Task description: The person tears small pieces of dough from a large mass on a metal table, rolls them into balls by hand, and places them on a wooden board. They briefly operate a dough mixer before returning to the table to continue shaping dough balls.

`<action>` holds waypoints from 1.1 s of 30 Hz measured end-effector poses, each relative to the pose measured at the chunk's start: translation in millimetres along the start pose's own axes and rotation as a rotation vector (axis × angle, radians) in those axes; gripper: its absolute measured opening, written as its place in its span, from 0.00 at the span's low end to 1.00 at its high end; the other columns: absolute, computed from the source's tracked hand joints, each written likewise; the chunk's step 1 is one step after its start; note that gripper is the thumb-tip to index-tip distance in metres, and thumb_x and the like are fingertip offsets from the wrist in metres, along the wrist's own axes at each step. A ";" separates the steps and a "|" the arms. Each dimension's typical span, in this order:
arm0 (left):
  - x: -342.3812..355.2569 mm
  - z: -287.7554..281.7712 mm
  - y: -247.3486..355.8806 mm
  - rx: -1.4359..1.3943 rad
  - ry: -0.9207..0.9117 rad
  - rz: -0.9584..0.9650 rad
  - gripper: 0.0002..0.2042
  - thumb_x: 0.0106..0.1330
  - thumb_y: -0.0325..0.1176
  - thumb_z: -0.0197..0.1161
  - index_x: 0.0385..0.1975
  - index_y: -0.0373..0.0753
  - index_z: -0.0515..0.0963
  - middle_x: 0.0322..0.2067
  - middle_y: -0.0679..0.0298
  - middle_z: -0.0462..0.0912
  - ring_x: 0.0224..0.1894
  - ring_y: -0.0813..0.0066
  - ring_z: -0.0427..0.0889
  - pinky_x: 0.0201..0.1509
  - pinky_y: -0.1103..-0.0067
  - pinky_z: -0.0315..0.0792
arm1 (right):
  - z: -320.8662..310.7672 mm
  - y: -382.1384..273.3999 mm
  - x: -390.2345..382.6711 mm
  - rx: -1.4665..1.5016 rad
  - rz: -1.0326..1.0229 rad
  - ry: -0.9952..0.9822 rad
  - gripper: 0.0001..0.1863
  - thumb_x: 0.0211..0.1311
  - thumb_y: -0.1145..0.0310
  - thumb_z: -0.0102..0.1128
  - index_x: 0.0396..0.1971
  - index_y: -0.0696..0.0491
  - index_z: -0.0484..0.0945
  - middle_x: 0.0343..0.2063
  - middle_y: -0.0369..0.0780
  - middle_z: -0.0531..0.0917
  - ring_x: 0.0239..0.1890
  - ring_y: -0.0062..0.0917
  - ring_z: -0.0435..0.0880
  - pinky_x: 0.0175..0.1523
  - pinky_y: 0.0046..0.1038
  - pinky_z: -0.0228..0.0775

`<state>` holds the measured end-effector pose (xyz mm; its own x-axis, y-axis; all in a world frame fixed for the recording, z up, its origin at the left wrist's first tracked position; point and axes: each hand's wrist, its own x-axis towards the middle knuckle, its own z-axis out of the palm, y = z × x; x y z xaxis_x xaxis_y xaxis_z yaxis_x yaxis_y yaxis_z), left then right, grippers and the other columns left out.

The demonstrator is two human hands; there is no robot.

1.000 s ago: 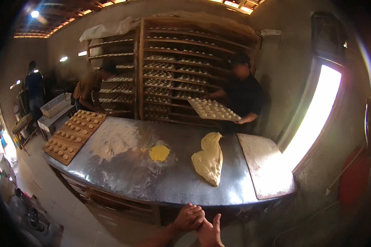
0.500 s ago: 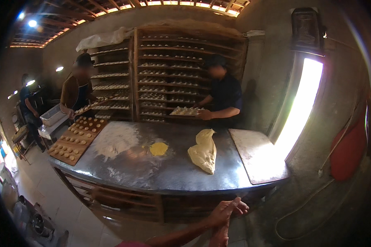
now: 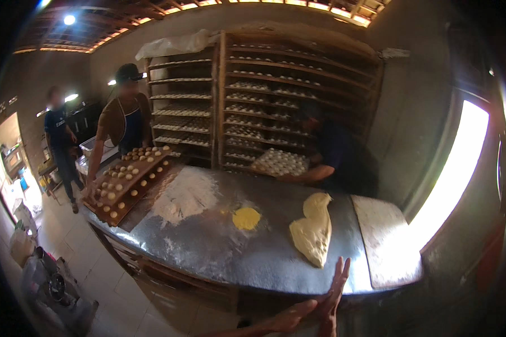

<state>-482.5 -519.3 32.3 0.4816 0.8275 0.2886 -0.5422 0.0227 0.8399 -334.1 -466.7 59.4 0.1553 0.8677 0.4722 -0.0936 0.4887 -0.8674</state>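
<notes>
Both my hands are at the table's near edge, touching each other and holding no tool. My right hand (image 3: pixel 336 285) points upward, its fingers stretched out. Against its wrist and heel rests my left hand (image 3: pixel 293 317), fingers extended and partly hidden behind the right. Just beyond my fingertips, a long lump of pale yellow dough (image 3: pixel 311 233) lies on the dark, smooth table (image 3: pixel 264 267). Left of the dough are a small yellow patch of powder or paste (image 3: pixel 246 218) and a wide spread of white flour (image 3: pixel 185 196).
A pale board (image 3: pixel 383 238) covers the table's right end. At the left end a co-worker (image 3: pixel 130 112) holds a tilted board of dough balls (image 3: pixel 126 174) above another one. Across the table a second co-worker (image 3: pixel 343 154) bends over a full tray (image 3: pixel 282 163). Loaded racks (image 3: pixel 222 106) stand behind.
My view has turned, shifting the scene. My hands have come up from below the table edge, right fingers now upright. The left co-worker's board is now over the table's board; the other leans lower.
</notes>
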 end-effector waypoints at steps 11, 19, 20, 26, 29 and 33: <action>129.4 -162.5 193.4 0.557 0.421 0.451 0.37 0.73 0.32 0.58 0.76 0.44 0.44 0.70 0.46 0.59 0.69 0.58 0.65 0.69 0.65 0.65 | -78.2 145.1 25.6 -1.283 0.290 0.319 0.23 0.71 0.54 0.50 0.53 0.55 0.78 0.61 0.46 0.75 0.67 0.39 0.67 0.73 0.42 0.46; 194.6 -177.1 206.1 0.480 0.420 0.372 0.33 0.72 0.42 0.60 0.72 0.36 0.56 0.63 0.54 0.72 0.62 0.68 0.74 0.65 0.72 0.69 | -68.1 142.8 35.1 -1.364 0.256 0.378 0.14 0.67 0.61 0.57 0.46 0.53 0.81 0.56 0.43 0.79 0.64 0.38 0.71 0.69 0.40 0.54; 182.3 -178.4 186.7 0.486 0.464 0.203 0.32 0.72 0.42 0.59 0.71 0.34 0.58 0.63 0.54 0.73 0.62 0.68 0.74 0.66 0.72 0.69 | -68.1 143.2 34.1 -1.361 0.257 0.379 0.14 0.67 0.62 0.57 0.46 0.53 0.81 0.56 0.43 0.80 0.64 0.39 0.71 0.70 0.40 0.53; 62.3 -192.4 73.6 1.595 0.658 0.130 0.19 0.64 0.34 0.65 0.55 0.39 0.76 0.58 0.53 0.73 0.60 0.51 0.72 0.64 0.60 0.64 | -70.0 145.5 32.8 -1.365 0.190 0.386 0.12 0.62 0.66 0.59 0.43 0.54 0.82 0.54 0.44 0.81 0.64 0.40 0.72 0.70 0.42 0.54; 13.1 -202.6 42.7 1.671 0.918 0.175 0.18 0.64 0.32 0.63 0.54 0.40 0.76 0.60 0.51 0.69 0.63 0.50 0.67 0.66 0.56 0.59 | -69.2 145.4 34.6 -1.365 0.211 0.383 0.13 0.62 0.66 0.59 0.44 0.54 0.82 0.54 0.45 0.81 0.64 0.40 0.72 0.69 0.42 0.54; -13.3 -213.8 32.1 1.751 0.983 0.012 0.18 0.65 0.31 0.62 0.55 0.40 0.74 0.60 0.48 0.68 0.63 0.47 0.66 0.65 0.55 0.59 | -70.2 145.3 35.2 -1.382 0.204 0.367 0.13 0.60 0.67 0.60 0.44 0.55 0.81 0.53 0.46 0.81 0.62 0.41 0.73 0.68 0.42 0.57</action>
<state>-653.5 -409.6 -42.8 -0.3154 0.8034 0.5051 0.8816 0.0511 0.4693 -273.1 -371.4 -61.0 0.5143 0.7348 0.4422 0.8310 -0.2997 -0.4686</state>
